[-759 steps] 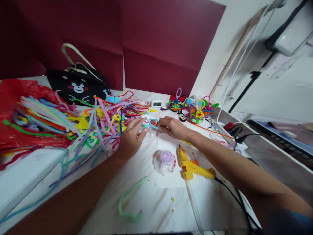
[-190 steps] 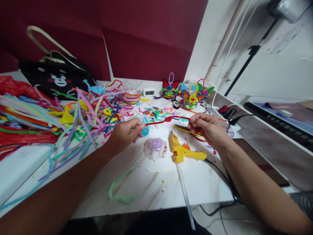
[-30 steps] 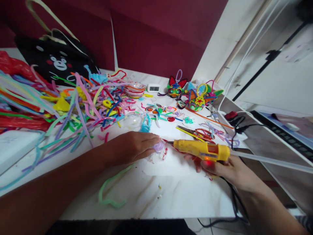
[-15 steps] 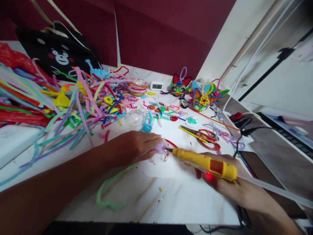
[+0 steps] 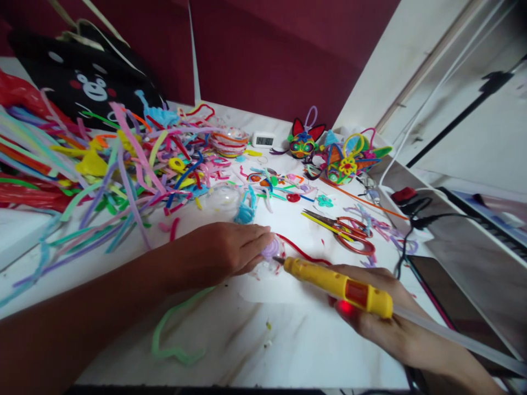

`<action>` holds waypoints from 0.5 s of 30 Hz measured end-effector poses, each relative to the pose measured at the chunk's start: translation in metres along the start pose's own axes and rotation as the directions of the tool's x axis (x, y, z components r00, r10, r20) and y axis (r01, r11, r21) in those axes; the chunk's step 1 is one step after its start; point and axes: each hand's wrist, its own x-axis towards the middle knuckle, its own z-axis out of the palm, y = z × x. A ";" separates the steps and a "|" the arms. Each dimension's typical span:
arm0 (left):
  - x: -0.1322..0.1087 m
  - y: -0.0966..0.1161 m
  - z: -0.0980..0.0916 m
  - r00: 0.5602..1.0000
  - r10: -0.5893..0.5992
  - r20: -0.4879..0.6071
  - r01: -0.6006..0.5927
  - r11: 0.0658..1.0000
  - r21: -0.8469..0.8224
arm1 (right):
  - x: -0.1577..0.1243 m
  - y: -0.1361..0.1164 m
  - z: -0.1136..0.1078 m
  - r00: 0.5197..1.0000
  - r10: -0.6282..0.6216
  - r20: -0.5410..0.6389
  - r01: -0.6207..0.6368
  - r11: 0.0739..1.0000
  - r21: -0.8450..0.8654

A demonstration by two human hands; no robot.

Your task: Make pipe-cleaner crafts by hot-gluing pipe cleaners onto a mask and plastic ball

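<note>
My left hand point(image 5: 224, 249) is closed, its fingers together at the edge of a small clear plastic piece point(image 5: 264, 270). On that piece sits a lilac pipe-cleaner coil point(image 5: 270, 249), partly behind the fingertips. My right hand point(image 5: 382, 323) grips a yellow hot glue gun point(image 5: 321, 277), whose red light glows and whose long glue stick point(image 5: 457, 337) sticks out at the back. The gun's metal tip points left, right at the lower edge of the coil; whether they touch I cannot tell. A red pipe cleaner point(image 5: 302, 253) runs rightward from behind the coil.
Orange-handled scissors point(image 5: 349, 233) lie right of centre. Loose pipe cleaners point(image 5: 123, 181) heap up at left before a black bag point(image 5: 82, 82). Finished pipe-cleaner ornaments point(image 5: 302, 140) and a small clock point(image 5: 263, 140) stand behind. A phone point(image 5: 448, 291) and cables are at right.
The glue gun's tip has shifted slightly left and down, to the coil's lower edge. More of the coil and the red pipe cleaner shows. The left hand stays at the same piece.
</note>
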 end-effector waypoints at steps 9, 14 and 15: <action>-0.002 0.000 0.002 0.989 0.145 -0.010 -0.139 0.962 0.234 | 0.001 -0.010 -0.005 0.999 -0.047 -0.025 0.044 0.996 -0.081; -0.001 0.002 -0.001 0.989 0.150 0.014 -0.147 0.939 0.310 | 0.002 -0.010 -0.004 0.997 -0.073 -0.023 0.070 0.992 -0.106; -0.001 0.002 -0.001 0.989 0.146 0.021 -0.145 0.938 0.315 | 0.003 -0.010 -0.003 0.997 -0.068 -0.030 0.065 0.993 -0.100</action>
